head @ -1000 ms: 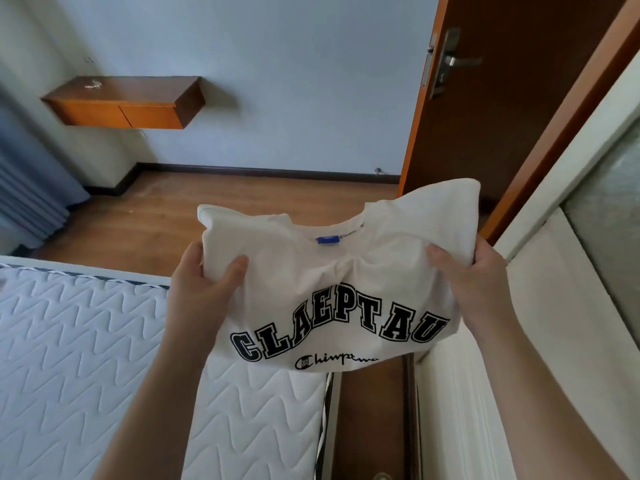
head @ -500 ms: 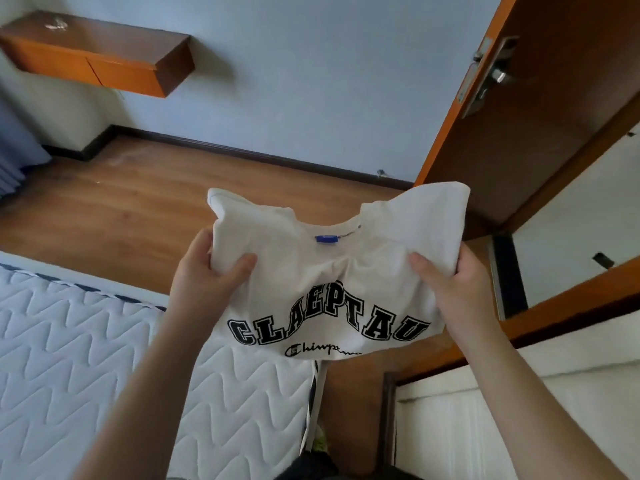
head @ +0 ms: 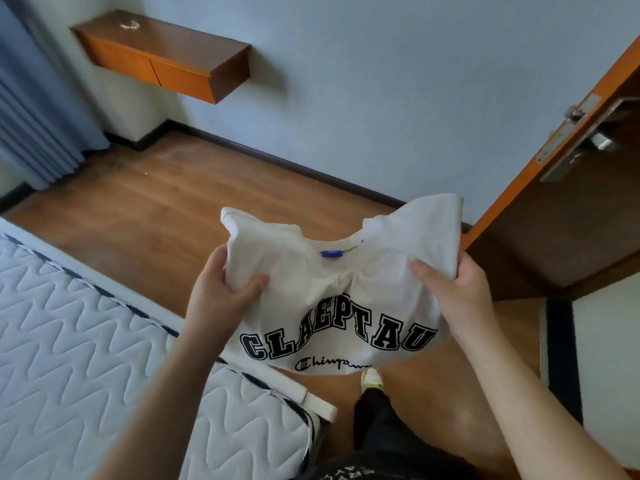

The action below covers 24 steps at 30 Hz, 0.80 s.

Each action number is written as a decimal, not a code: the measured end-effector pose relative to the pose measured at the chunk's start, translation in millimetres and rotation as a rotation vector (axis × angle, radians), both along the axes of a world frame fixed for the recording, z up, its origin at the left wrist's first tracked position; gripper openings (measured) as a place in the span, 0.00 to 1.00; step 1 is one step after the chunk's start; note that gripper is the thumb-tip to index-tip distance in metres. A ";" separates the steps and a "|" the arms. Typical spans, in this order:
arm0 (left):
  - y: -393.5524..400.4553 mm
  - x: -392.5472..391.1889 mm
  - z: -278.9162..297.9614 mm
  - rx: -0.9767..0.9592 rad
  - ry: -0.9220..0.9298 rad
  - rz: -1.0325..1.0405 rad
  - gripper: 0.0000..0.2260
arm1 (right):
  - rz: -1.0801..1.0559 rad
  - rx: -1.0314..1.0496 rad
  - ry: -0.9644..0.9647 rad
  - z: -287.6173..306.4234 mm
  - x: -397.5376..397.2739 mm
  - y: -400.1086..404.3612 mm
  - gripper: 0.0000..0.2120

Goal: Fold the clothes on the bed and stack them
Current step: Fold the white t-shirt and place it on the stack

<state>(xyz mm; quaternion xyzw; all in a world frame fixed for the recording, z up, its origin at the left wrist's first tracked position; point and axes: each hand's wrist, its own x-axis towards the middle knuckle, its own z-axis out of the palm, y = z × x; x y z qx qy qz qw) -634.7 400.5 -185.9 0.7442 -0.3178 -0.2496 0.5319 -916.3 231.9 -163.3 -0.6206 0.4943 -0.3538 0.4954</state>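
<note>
A folded white T-shirt (head: 322, 282) with black block letters and a small blue neck tag hangs in the air in front of me, over the floor past the bed's corner. My left hand (head: 221, 296) grips its left shoulder, thumb on the front. My right hand (head: 453, 289) grips the right shoulder the same way. The bed's white quilted mattress (head: 86, 348) lies at the lower left; no other clothes show on it.
A wooden floor (head: 180, 209) runs to a pale blue wall. A wall-mounted wooden shelf (head: 162, 53) hangs at the upper left, beside blue curtains (head: 31, 109). An open brown door (head: 568, 209) stands at the right. My leg and shoe (head: 372, 379) show below the shirt.
The view has swung left and down, showing more floor, the curtains and my leg. Both hands keep the same grip on the shirt, held at about the same height.
</note>
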 end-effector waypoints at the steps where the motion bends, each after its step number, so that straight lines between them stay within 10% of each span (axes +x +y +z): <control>1: -9.3 2.6 -2.5 0.000 0.015 0.037 0.24 | 0.023 0.001 0.003 -1.5 7.2 -18.0 0.12; 24: -161.6 10.8 3.8 -0.006 0.126 0.529 0.20 | 0.448 0.132 0.000 -28.2 96.5 -290.4 0.11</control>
